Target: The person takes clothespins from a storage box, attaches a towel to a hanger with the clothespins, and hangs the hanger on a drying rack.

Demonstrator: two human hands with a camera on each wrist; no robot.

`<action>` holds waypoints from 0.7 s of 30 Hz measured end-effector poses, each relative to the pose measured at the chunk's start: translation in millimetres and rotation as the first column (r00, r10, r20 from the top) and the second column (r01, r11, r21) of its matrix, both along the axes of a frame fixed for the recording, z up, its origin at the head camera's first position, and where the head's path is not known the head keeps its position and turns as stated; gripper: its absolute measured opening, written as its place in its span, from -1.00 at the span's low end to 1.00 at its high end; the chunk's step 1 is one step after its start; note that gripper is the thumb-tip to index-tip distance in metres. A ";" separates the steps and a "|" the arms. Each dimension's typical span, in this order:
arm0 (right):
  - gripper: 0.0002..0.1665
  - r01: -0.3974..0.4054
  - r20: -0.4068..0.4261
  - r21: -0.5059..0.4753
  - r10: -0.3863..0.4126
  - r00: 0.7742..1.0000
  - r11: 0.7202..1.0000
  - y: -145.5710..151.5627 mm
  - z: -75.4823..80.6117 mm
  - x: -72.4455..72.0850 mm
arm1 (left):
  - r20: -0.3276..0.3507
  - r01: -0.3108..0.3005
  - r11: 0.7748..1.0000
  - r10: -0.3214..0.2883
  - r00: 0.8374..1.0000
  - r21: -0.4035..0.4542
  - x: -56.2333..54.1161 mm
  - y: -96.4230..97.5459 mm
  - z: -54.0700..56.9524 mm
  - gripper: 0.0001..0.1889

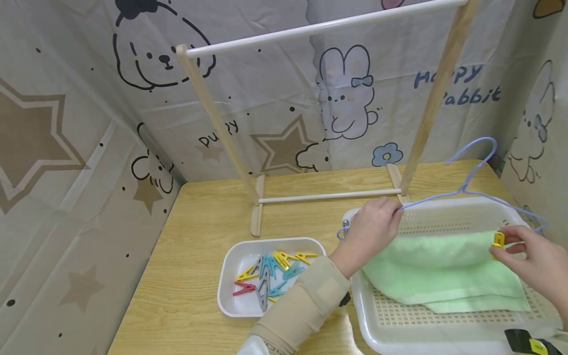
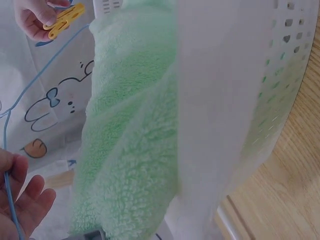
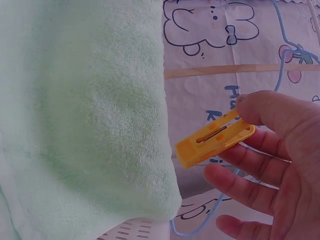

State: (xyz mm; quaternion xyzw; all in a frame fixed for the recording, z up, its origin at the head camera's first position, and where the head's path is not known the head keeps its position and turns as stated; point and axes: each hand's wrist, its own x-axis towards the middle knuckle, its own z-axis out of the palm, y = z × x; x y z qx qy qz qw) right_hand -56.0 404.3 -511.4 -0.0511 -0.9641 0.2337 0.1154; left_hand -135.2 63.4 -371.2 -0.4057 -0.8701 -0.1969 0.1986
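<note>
Overhand, left hand (image 1: 372,228) grips hanger (image 1: 463,188); right hand (image 1: 534,252) pinches clothespin (image 1: 499,240).

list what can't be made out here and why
All in head view:
Lower right corner of the white plastic tray: behind the beige left sleeve.
Top of the light wooden right post: cut off by the upper edge.
Bottom of the thin blue hanger: apparently under the fluffy light-green towel.
Floor of the white perforated basket: partly under that towel.
</note>
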 end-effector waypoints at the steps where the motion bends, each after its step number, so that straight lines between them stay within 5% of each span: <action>1: -0.34 0.003 -0.002 0.000 -0.003 1.000 1.000 0.2 0.1 0.2 | 0.001 0.002 1.000 -0.002 1.000 -0.003 -0.1 0.0 0.8 -0.85; 9: -0.36 0.028 -0.017 0.008 -0.028 0.999 1.000 2.6 -1.7 -1.5 | -0.028 0.001 1.000 -0.002 1.000 -0.013 0.7 -1.1 9.6 -0.84; 21: -0.39 0.025 -0.058 0.004 -0.024 0.998 1.000 5.2 -1.6 -3.5 | -0.092 0.060 0.994 -0.051 0.994 0.094 5.0 -3.8 23.1 -0.86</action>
